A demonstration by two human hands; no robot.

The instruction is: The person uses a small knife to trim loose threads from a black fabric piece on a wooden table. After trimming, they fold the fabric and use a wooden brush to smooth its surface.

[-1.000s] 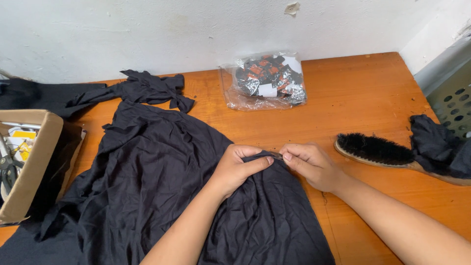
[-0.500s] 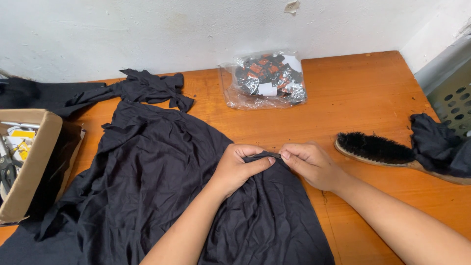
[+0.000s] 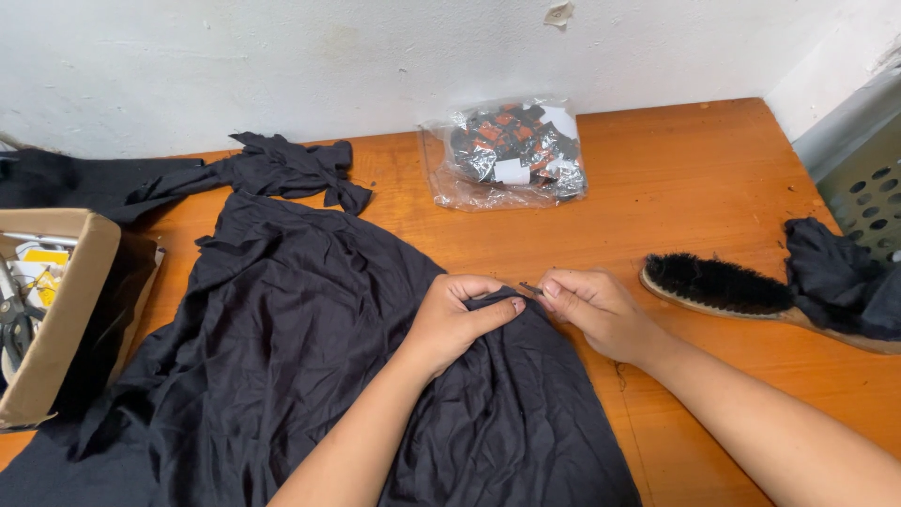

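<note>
- The black garment (image 3: 282, 347) is thin, matt cloth, creased all over.
- The table (image 3: 694, 178) is orange-brown wood with a smooth, faintly shiny finish.
- The bag (image 3: 507, 155) is clear, glossy, crinkled plastic.
- The brush (image 3: 718, 284) has black bristles on a wooden back.
- The box (image 3: 56, 319) is matt brown cardboard.
- The wall (image 3: 375, 56) is rough white plaster.

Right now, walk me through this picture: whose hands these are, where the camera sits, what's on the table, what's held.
No machine here: a person works bare-handed, filmed by a camera on their own head, looking down. The left hand and right hand pinch the edge of a black garment spread over an orange wooden table. The right fingers seem to grip something small and thin; I cannot tell what. Also there: a clear plastic bag of small items, a black-bristled brush, another dark cloth and a cardboard box.
</note>
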